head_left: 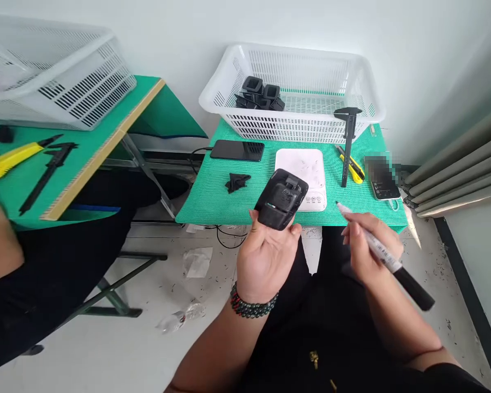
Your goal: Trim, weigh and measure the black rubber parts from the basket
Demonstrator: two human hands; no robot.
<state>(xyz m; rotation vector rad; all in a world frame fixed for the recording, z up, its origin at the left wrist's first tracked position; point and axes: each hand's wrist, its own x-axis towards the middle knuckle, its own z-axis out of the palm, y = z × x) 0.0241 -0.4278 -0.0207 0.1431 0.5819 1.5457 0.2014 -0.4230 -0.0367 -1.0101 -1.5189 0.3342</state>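
Observation:
Palm up, my left hand grips a black plastic housing by its lower end, its hollow inner side facing me. My right hand is closed round a marker pen; its dark tip points up and left, apart from the housing, and its black end points down and right. Behind the housing lies a white digital scale, partly hidden by it. A black caliper leans on the front of a white basket, with a yellow utility knife beside it.
Several black plastic parts sit in the basket. On the green table cover lie a dark phone, a crumpled black scrap and another phone. At left, a person's arm is beside another table.

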